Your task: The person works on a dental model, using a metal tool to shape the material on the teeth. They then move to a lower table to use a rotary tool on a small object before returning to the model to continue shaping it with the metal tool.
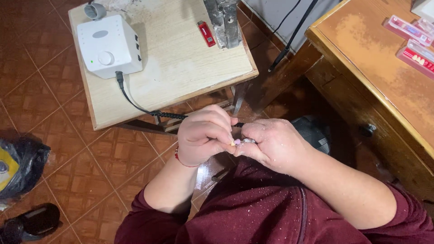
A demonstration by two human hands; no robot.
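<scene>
My left hand [203,134] is closed around a small pale piece [235,142], pinched at the fingertips. My right hand [273,144], dusted with white specks, grips a slim metal handpiece [247,141] whose tip meets that piece. A black coiled cable [135,105] runs from the handpiece to a white control box [108,45] with a round knob on the small wooden table [181,68]. Both hands are held together over my lap, above maroon sleeves.
A red lighter [206,33] and a grey metal block [224,20] lie on the small table. A wooden desk [361,68] at right carries pink plastic trays [413,43]. A black bag [20,165] and dark shoe [34,222] sit on the tiled floor at left.
</scene>
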